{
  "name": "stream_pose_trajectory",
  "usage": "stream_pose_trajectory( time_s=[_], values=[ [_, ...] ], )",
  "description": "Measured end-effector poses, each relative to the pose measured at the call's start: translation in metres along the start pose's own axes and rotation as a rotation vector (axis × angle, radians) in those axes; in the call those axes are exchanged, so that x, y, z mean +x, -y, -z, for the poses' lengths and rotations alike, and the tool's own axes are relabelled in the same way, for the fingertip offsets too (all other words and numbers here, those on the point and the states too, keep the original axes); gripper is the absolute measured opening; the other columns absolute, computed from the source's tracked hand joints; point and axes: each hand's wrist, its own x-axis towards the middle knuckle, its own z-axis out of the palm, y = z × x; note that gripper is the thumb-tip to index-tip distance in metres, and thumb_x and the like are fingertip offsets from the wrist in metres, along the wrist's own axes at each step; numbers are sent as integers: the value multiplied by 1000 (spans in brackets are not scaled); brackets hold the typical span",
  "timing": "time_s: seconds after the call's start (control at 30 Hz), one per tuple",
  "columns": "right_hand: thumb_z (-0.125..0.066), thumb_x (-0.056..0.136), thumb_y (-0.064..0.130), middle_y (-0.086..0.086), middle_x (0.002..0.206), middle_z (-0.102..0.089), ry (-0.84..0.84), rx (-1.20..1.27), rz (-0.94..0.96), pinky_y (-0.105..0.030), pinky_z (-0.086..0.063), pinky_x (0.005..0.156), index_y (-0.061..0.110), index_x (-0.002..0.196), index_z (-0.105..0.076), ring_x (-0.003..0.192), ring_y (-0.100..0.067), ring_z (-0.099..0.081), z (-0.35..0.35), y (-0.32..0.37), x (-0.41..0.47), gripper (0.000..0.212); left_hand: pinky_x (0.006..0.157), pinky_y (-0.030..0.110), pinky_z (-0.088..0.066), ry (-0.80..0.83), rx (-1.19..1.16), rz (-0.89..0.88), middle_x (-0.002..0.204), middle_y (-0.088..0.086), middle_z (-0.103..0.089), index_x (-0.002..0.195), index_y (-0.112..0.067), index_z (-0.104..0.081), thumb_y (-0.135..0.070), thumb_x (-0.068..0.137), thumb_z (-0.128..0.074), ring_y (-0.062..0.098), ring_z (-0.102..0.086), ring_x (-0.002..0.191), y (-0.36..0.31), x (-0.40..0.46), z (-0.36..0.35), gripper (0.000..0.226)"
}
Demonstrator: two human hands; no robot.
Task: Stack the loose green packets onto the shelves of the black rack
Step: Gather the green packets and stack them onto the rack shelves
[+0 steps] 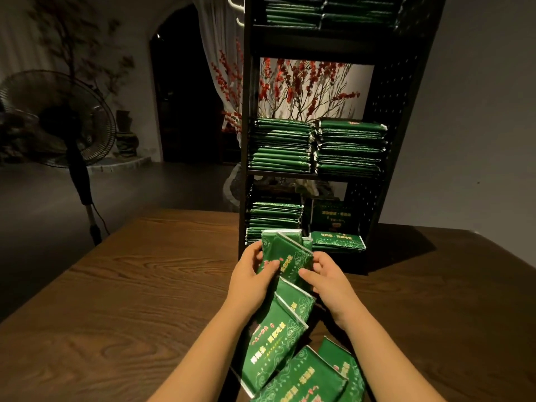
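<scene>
Green packets gripped by both hands' fingers, touching the rack's front edge

Green packets, black rack

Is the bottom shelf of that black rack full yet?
Not full. The bottom shelf has a tall stack at left, but only a low pile at right with open space above it.

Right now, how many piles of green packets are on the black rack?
5 piles: one on the top shelf, two side by side on the middle shelf, left and right, and two on the bottom shelf, left and right. More may be hidden above the picture's edge.
</scene>
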Motion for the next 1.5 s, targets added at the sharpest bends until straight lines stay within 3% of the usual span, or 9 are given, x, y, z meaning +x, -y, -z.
stream_pose_trajectory(
  time_s=[0.17,0.27,0.47,0.73,0.87,1.03,1.13,1.37,1.5],
  values=[
    [-62,94,14,4,117,-66,-33,-43,128,-34,-53,91,32,116,-54,112,-13,-62,1,6,1,31,96,26,-50,104,-23,-72,127,-4,-59,143,-27,-34,-19,97,-60,4,-60,111,-5,3,-11,54],
    [-65,91,24,5,126,-59,-65,-120,128,-43,-48,101,30,129,-48,122,-16,-55,2,-2,1,43,86,16,-49,185,-31,-11,134,-9,-49,146,-37,-22,-14,98,-57,6,-55,113,-3,3,-18,63],
    [-62,95,21,13,110,-61,-41,-289,69,-18,-46,75,29,121,-47,103,-4,-58,5,-9,6,31,75,14,-50,210,-6,83,115,-5,-64,130,-27,-45,-11,98,-53,9,-64,101,0,1,-27,37],
    [-59,88,9,8,110,-59,77,-406,61,-26,-51,79,30,127,-39,97,-6,-59,6,-2,5,49,89,26,-52,249,-23,141,115,-3,-62,127,-26,-38,-10,96,-56,7,-62,104,5,2,-33,39],
    [-73,83,17,8,109,-61,-42,-313,60,-17,-45,68,26,122,-46,95,-5,-61,16,-10,4,49,96,48,-54,142,-326,295,119,7,-66,119,-30,-44,-12,97,-60,21,-68,106,7,5,-37,33],
    [-69,86,1,-6,103,-72,-177,201,-5,-29,-55,73,13,113,-57,92,-18,-71,29,-12,1,31,65,36,-59,8,-836,508,99,14,-74,115,-7,-58,-1,94,-59,26,-72,85,-3,4,-40,22],
    [-67,88,1,-5,110,-71,-168,127,57,-34,-57,84,16,116,-59,100,-17,-69,46,-14,-1,32,58,28,-54,60,-629,387,84,4,-74,119,-8,-59,-1,91,-61,20,-67,69,2,7,-28,29],
    [-67,88,2,8,114,-66,-109,-175,181,-9,-49,76,28,115,-57,108,-5,-62,69,-25,-5,39,95,37,-53,286,263,51,109,-12,-71,115,-30,-61,-14,86,-69,8,-66,101,18,15,-20,34],
    [-70,89,23,17,132,-55,-24,-484,88,-29,-48,100,32,133,-46,123,-7,-53,73,-45,-5,51,93,36,-49,387,557,82,118,-1,-64,121,-28,-49,-27,91,-62,21,-59,109,23,17,-28,33]
  ],
)
